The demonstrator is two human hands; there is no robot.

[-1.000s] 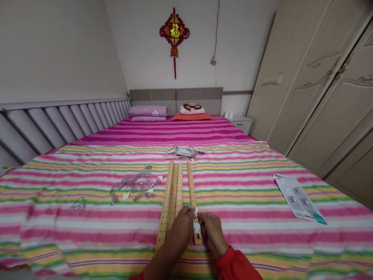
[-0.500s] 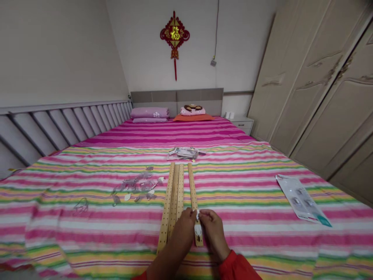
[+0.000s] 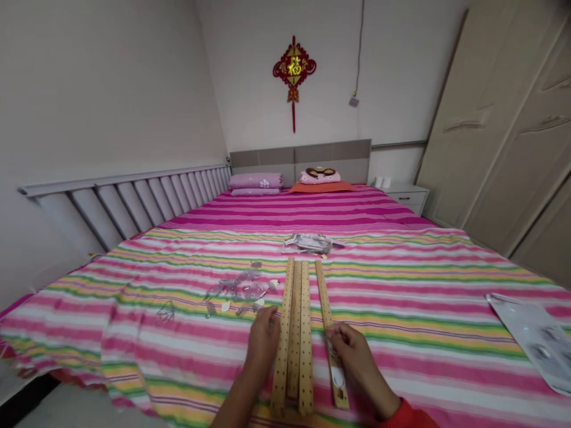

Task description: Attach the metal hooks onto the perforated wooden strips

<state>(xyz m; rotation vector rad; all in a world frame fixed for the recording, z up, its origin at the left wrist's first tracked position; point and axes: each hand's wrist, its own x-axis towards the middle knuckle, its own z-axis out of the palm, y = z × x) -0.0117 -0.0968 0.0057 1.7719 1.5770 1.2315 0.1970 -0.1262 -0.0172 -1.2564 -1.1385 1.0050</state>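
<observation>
My left hand [image 3: 264, 337] is over the bedspread, just left of several wooden strips with holes [image 3: 294, 345] that lie side by side. Its fingers are curled, and what they hold, if anything, is too small to name. To the right, my right hand [image 3: 352, 351] has its fingers pinched at the single wooden strip [image 3: 325, 297]; whatever sits between the fingertips is hidden. A white oval piece [image 3: 338, 377] rests on that strip's near end. Small clear plastic packets [image 3: 245, 287] and white bits [image 3: 225, 306] are scattered beyond my left hand.
Past the strips lies a plastic bag of parts [image 3: 308, 242]. A clear package [image 3: 535, 339] is at the right. The striped bedspread [image 3: 423, 333] covers the bed. A grey railing [image 3: 147, 193] runs along the left, and a wardrobe [image 3: 499, 131] stands at the right.
My left hand has left the single strip and moved left, past the grouped strips toward the packets. My right hand stays at the single strip. The view has turned left.
</observation>
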